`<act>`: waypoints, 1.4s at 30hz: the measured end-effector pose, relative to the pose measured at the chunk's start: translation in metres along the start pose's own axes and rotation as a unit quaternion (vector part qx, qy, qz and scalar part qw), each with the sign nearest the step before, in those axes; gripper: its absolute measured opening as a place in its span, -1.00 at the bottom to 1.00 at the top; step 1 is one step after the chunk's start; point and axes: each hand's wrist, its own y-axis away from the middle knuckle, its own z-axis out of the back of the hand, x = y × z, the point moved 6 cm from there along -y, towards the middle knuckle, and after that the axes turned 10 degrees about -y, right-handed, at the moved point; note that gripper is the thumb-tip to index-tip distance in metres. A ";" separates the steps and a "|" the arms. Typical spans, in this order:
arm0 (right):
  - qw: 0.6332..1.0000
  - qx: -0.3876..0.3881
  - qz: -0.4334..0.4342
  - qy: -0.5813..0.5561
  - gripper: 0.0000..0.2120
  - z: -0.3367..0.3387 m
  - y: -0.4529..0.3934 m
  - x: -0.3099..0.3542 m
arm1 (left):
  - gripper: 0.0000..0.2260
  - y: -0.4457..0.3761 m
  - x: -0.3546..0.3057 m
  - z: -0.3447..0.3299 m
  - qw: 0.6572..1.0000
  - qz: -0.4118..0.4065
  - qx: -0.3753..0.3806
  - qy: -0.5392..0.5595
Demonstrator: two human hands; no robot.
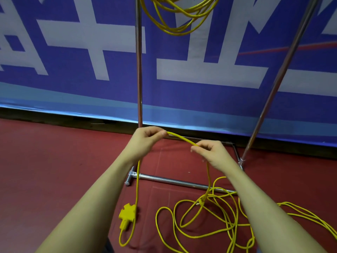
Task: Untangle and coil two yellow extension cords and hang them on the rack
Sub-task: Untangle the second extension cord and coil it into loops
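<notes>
A yellow extension cord (182, 138) runs taut between my two hands in front of the rack. My left hand (145, 138) pinches one end of that stretch, and the cord drops from it to a yellow multi-outlet socket (127, 213) hanging low. My right hand (209, 150) pinches the other end, from which the cord falls into a loose tangle (209, 221) on the red floor. A second yellow cord, coiled (180, 17), hangs at the top of the rack.
The chrome rack has a vertical pole (139, 70), a slanted pole (284, 70) and a base bar (178, 182) on the red floor. A blue and white banner (73, 79) stands right behind it.
</notes>
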 end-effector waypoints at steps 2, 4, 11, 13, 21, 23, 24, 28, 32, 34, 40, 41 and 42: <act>0.999 -0.015 -0.017 -0.022 -0.87 0.010 0.000 -0.010 | -0.90 0.000 0.005 0.000 1.000 0.014 0.002 0.006; 0.998 -0.030 -0.029 -0.051 -0.91 0.017 0.000 -0.018 | -0.90 -0.001 0.009 -0.001 1.000 0.024 -0.001 0.015; 0.999 -0.009 -0.030 0.035 -0.77 0.035 0.003 -0.034 | -0.90 -0.007 0.022 0.026 0.996 0.056 -0.074 0.011; 0.999 -0.029 -0.003 0.027 -0.76 0.039 0.001 -0.022 | -0.87 -0.007 0.028 0.027 0.995 0.061 -0.066 -0.047; 0.998 -0.023 0.050 -0.008 -0.86 0.025 0.002 0.019 | -0.82 0.006 0.003 -0.027 0.994 0.020 0.096 -0.048; 0.998 -0.006 0.062 0.002 -0.85 0.015 0.001 0.025 | -0.79 0.008 -0.013 -0.047 0.990 -0.007 0.122 -0.064; 0.998 0.001 0.062 0.007 -0.85 0.013 0.000 0.026 | -0.78 0.006 -0.018 -0.052 0.991 -0.015 0.116 -0.072; 1.000 0.008 0.018 0.004 -0.88 0.023 0.006 0.014 | -0.86 -0.008 -0.022 -0.030 0.999 -0.020 -0.002 -0.033; 0.999 -0.031 -0.007 0.003 -0.85 0.051 0.012 -0.004 | -0.88 -0.013 0.002 0.003 0.998 0.021 -0.049 -0.026; 0.999 -0.036 -0.010 0.007 -0.85 0.052 0.013 -0.007 | -0.86 -0.013 0.015 0.005 0.997 0.043 -0.041 -0.043; 0.997 -0.074 -0.004 -0.001 -0.84 0.052 0.007 0.003 | -0.82 -0.011 0.020 -0.014 0.993 0.062 0.065 -0.082; 0.998 -0.057 0.002 0.002 -0.84 0.048 0.006 0.008 | -0.82 -0.009 0.013 -0.021 0.991 0.045 0.090 -0.087; 0.999 -0.040 0.010 0.003 -0.85 0.041 0.005 0.013 | -0.83 -0.007 0.005 -0.028 0.988 0.025 0.112 -0.105</act>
